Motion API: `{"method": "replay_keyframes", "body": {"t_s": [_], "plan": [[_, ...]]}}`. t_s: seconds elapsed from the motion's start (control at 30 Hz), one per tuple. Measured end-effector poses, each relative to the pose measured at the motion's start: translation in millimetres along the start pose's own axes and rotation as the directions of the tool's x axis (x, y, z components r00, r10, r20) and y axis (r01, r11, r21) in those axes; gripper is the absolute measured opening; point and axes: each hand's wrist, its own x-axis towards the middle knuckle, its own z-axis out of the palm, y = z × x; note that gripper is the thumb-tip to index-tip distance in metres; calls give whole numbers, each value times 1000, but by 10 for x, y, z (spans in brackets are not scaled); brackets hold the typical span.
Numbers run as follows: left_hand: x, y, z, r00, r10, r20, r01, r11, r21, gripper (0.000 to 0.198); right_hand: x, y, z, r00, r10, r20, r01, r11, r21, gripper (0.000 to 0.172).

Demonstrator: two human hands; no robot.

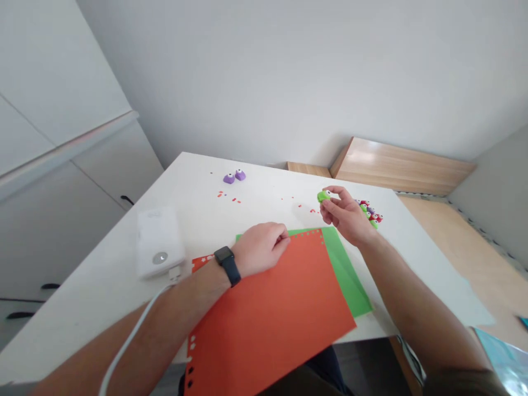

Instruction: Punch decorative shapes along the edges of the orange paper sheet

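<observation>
A sheet of orange-red paper point(264, 313) lies across the near part of the white table, with small punched shapes along its edges. A green paper sheet point(346, 275) sticks out beneath it on the right. My left hand point(259, 247), with a black smartwatch point(227, 265) on the wrist, is curled at the orange sheet's far edge. I cannot tell whether its fingers pinch the paper. My right hand point(346, 215) is raised above the table, holding a small green craft punch point(324, 196) between thumb and fingers. A cluster of small red, green and purple punches point(368, 212) sits just behind that hand.
Two purple craft punches point(234, 176) stand at the table's far side, with red paper bits point(229, 197) scattered nearby. A white power bank point(160, 242) lies left of my arm, its white cable running toward the near edge. White cabinets point(61, 220) rise on the left.
</observation>
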Motion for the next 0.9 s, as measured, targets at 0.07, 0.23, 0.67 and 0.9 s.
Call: {"method": "replay_keyframes", "body": {"t_s": [0.07, 0.23, 0.67, 0.9], "plan": [[19, -13, -10, 1000, -21, -17, 21, 1000, 3, 23, -115, 62, -125, 998, 52, -19, -51, 997, 63, 45], [65, -47, -6, 993, -96, -71, 94, 995, -30, 25, -206, 202, -238, 991, 131, 5, -129, 968, 214, 32], [77, -19, -5, 978, -175, -112, 166, 983, -80, 27, -257, 395, -295, 965, 250, 77, -262, 921, 288, 28], [82, 3, -6, 977, -184, -108, 175, 981, -83, 27, -265, 415, -330, 967, 238, 93, -253, 945, 209, 30]]}}
